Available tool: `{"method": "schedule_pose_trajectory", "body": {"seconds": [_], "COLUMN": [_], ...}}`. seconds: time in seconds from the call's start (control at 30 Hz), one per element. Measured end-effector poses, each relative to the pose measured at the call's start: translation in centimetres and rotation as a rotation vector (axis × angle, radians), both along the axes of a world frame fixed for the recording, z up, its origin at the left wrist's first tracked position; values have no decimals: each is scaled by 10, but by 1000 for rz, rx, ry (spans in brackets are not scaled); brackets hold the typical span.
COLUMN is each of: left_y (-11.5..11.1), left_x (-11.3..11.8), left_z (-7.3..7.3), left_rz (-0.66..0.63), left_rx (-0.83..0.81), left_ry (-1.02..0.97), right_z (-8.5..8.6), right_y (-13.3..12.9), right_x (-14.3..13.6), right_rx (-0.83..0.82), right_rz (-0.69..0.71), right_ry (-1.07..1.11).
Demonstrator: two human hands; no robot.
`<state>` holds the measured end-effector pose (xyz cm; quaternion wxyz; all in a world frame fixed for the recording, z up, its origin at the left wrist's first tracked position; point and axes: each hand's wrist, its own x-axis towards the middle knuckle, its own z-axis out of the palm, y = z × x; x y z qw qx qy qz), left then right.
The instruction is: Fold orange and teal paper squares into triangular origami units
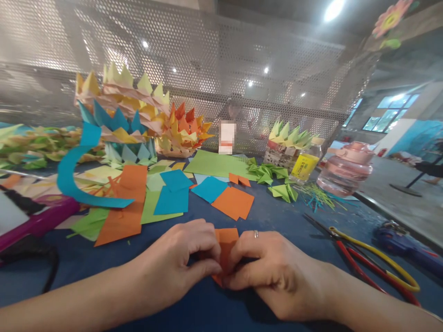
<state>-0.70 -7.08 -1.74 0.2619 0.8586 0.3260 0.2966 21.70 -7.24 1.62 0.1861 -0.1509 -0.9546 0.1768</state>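
A left hand point(188, 263) and right hand point(277, 267) pinch orange paper point(227, 242), lower center. It sits between them, gripped from both sides.

Indoors, grey perforated metal screen point(194, 55) across upper frame.
Bright white ceiling light point(334, 10) upper right; multi-pane glass window point(389, 114), bare grey floor point(425, 216) and black round-based stand point(405, 190) at right side.

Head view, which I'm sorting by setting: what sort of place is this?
Probably a papercraft workspace, judging by the spiky folded-paper pieces, the scissors and the held orange paper.
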Motion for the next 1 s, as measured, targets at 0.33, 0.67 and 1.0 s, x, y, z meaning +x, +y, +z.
{"method": "schedule_pose_trajectory", "body": {"seconds": [0.33,0.67,1.0], "left_y": [1,-2,-13], "left_x": [2,2,-1], "left_z": [-2,-2,0], "left_rz": [-2,65,25], "left_rx": [42,18,377], "left_ry": [2,26,93], "right_z": [1,5,7], "right_y": [0,-4,-4], "right_x": [0,-1,-3], "right_rx": [20,24,76], "right_rz": [13,-61,-15], "right_ry": [-6,-14,-74]}}
